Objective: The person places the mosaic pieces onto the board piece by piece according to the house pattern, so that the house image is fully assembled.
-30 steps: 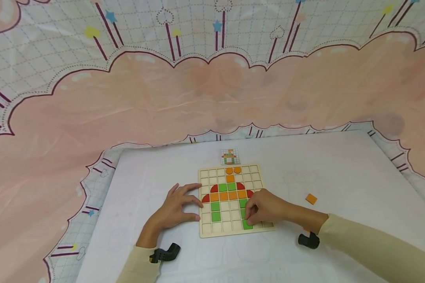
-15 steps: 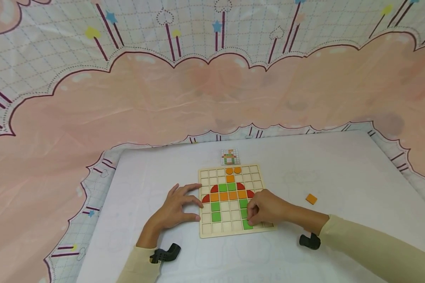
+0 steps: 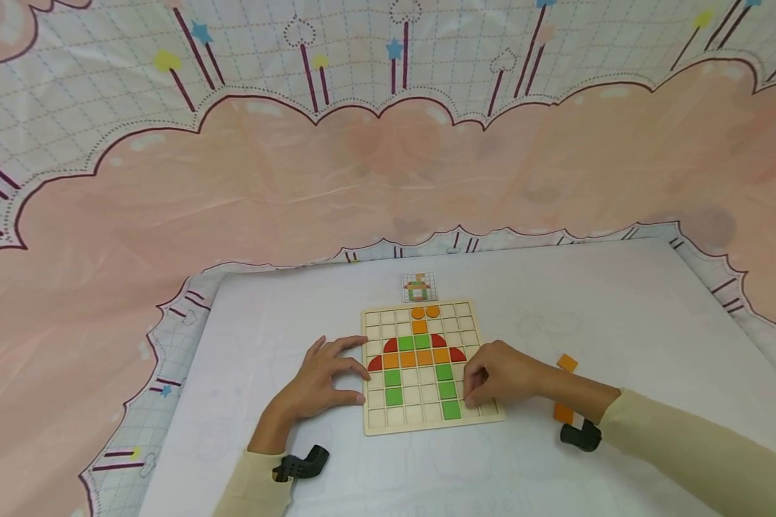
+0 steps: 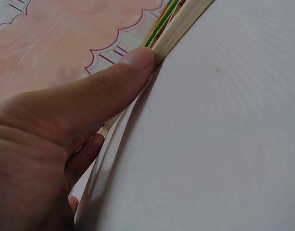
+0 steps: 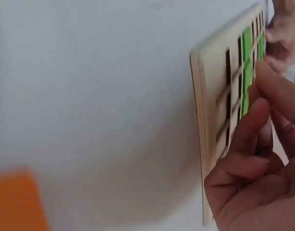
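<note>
A wooden grid board (image 3: 460, 310) lies on the white table in the head view, with orange, red and green pieces set in its cells. Along its left edge, the spread fingers and thumb of my left hand (image 3: 323, 380) touch the side. In the left wrist view, the left thumb (image 4: 137, 58) presses against the board's edge. My right hand (image 3: 501, 373) hovers at the board's right part, fingers loosely curled, just right of a column of green square tiles (image 3: 451, 410). The right wrist view reveals nothing between those fingertips.
Above the board lies a small pattern card (image 3: 419, 286). Two loose orange squares, one farther back (image 3: 567, 362) and a nearer orange piece (image 3: 563, 412), lie to the right, partly behind the right forearm. A patterned cloth (image 3: 388, 172) hangs behind the table.
My right hand has drawn back to the right, off the green column, so its tiles show fully. The nearer orange piece has come into sight beside the wrist. The left hand stays put.
</note>
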### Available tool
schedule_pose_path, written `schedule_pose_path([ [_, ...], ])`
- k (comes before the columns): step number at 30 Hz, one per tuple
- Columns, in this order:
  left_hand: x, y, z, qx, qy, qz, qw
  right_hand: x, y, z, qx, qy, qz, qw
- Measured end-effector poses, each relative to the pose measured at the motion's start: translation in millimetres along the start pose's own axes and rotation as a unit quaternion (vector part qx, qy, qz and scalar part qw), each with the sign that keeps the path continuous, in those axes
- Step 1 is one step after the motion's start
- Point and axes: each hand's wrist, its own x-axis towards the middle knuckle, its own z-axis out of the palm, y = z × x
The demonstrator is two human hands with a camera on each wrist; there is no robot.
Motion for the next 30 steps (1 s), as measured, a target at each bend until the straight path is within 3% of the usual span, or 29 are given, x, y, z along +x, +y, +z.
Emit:
schedule_pose_path([
  [10, 0.4, -1.0, 1.4, 0.005, 0.0, 0.001, 1.0, -25.1, 26.6, -55.6, -0.004, 0.001, 0.01, 1.0],
  [13, 0.2, -1.0, 1.3, 0.005, 0.001, -0.001, 1.0, -34.4, 41.7, -71.8, -0.026, 0.002, 0.037, 0.999],
  [17, -0.3, -2.1, 1.4, 0.005, 0.002, -0.003, 1.0, -45.2, 64.1, -89.0, -0.033, -0.012, 0.104, 0.994],
  [21, -0.6, -3.5, 1.8, 0.004, 0.001, -0.001, 1.0, -56.2, 83.6, -99.5, -0.019, -0.035, 0.143, 0.989],
  [30, 0.0, -2.0, 1.5, -0.002, -0.001, -0.001, 1.0, -72.3, 102.7, -102.9, -0.024, -0.038, 0.118, 0.992],
])
